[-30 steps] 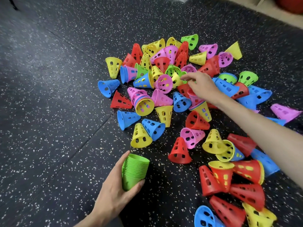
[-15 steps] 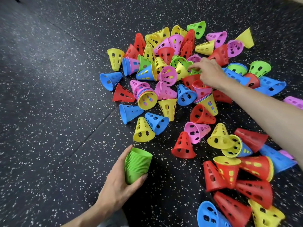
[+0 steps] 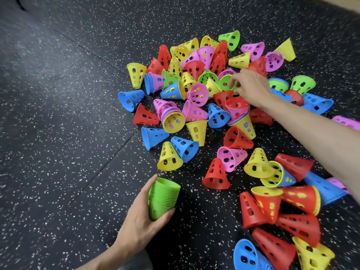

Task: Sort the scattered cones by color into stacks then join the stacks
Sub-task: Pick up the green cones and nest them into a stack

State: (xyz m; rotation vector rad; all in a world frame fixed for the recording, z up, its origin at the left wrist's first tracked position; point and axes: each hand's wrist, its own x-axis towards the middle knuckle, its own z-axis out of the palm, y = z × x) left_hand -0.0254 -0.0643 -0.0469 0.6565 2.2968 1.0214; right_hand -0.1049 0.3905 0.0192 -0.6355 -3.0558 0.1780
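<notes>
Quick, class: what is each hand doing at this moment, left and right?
Left hand: grips the green stack.
Right hand: fingers curled onto a green cone in the pile; a firm pinch cannot be told.

Green stack (image 3: 163, 197); black white-speckled floor (image 3: 58, 133).

1. We see a black rubber floor (image 3: 58, 133) flecked with white, with seams running across it.
2. On it lies a scatter of perforated cones (image 3: 204, 106), red, yellow, blue, pink and green, from centre to far right.
3. More red cones (image 3: 282, 211) lie near right.
</notes>
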